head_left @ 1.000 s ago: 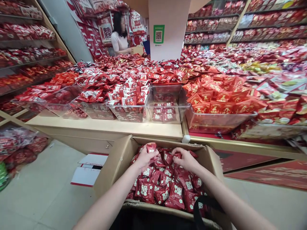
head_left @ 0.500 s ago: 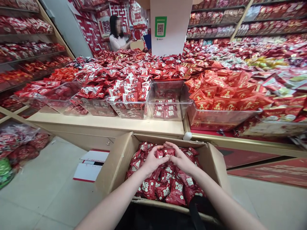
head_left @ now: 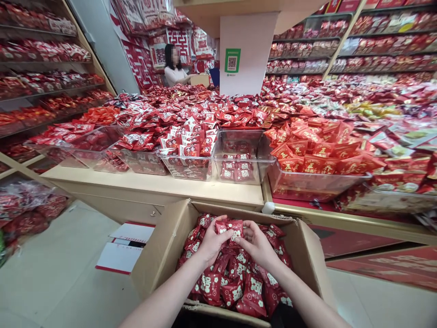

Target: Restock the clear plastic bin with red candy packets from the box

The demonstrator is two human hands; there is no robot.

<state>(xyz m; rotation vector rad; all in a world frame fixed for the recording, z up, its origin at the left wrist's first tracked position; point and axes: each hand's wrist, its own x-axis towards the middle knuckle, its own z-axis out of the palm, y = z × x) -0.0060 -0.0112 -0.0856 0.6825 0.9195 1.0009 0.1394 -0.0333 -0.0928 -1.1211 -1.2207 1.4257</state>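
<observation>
Two small red candy packets (head_left: pixel 231 226) with white print sit side by side between my hands. My left hand (head_left: pixel 215 240) is closed on their left end, thumb in front and fingers behind. At the right end, my right hand (head_left: pixel 256 244) has curled fingers and its thumb against the lower edge of a packet. Both hands are just above loose packets of the same kind (head_left: pixel 251 291), heaped in an open cardboard box (head_left: pixel 164 246) with its flaps folded out.
Beyond the box, a wooden counter (head_left: pixel 153 187) carries clear plastic bins. One bin (head_left: pixel 244 164) holds a low layer of similar packets; its neighbour (head_left: pixel 186 166) is piled higher. A white-and-red carton (head_left: pixel 119 255) lies on the floor at left. A person (head_left: pixel 175 68) is at the back.
The hands have moved apart a little, and two packets now show lifted between them. The view has tilted upward slightly.
</observation>
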